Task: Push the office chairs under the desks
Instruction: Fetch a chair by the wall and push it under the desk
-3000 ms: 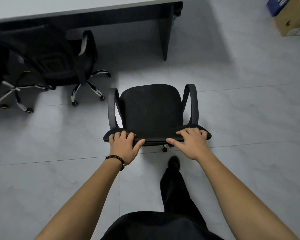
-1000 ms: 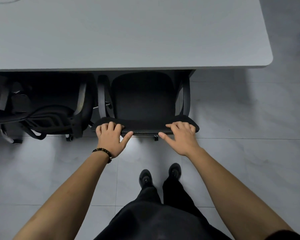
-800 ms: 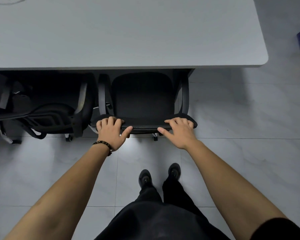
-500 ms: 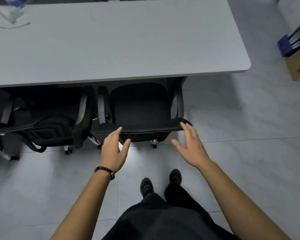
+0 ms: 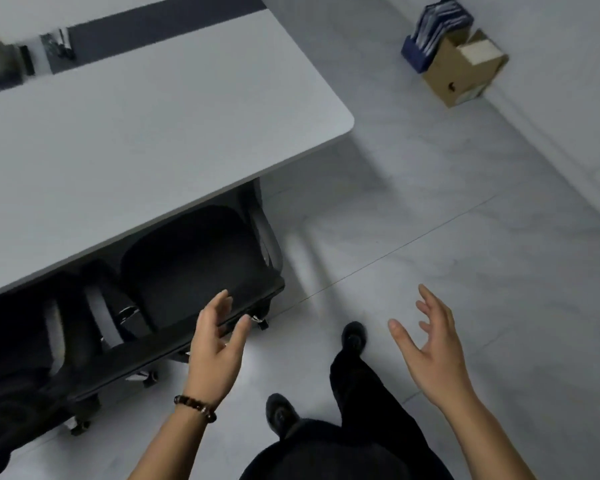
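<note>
Right now I am holding both hands open and empty: my left hand (image 5: 215,351) is hovering just off the office chair (image 5: 194,268) backrest, my right hand (image 5: 430,344) is spreading over bare floor (image 5: 465,237). That chair is sitting tucked under the near desk (image 5: 136,133), beside a second chair (image 5: 32,358). I am judging the risk as its casters rolling back out, or its armrest catching the neighbour.

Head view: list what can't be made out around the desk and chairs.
- Black chair: the front of its seat lies hidden under the desk.
- Second chair: dark, cut off by the left edge.
- Items on the desk's far end: blurred, unidentifiable.
- Contents of the blue box beside the cardboard box: too small.
</note>
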